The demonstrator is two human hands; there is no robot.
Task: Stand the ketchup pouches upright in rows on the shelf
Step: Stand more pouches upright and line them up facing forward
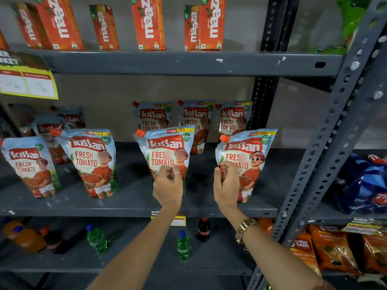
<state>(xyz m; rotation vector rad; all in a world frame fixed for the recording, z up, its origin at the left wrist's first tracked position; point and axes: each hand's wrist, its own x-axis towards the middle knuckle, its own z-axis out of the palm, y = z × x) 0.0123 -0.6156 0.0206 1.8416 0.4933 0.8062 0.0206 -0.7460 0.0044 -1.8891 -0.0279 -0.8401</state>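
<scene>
Kissan ketchup pouches stand upright on the grey middle shelf (129, 198). The front row has one at far left (27, 164), one left of centre (92, 162), a middle pouch (167, 148) and a right pouch (250, 150). Three more (195, 118) stand behind them, and a few sit at the back left (71, 118). My left hand (167, 185) is curled in front of the middle pouch's lower part, fingers blurred, contact unclear. My right hand (227, 183) pinches the right pouch's lower left edge between thumb and fingers.
Orange Maaza cartons (148, 21) line the shelf above. Small drink bottles (183, 244) stand on the shelf below. A perforated grey upright (326, 143) borders the right side, with blue packs (364, 185) and orange tea packets (333, 248) beyond. A yellow price tag (27, 80) hangs top left.
</scene>
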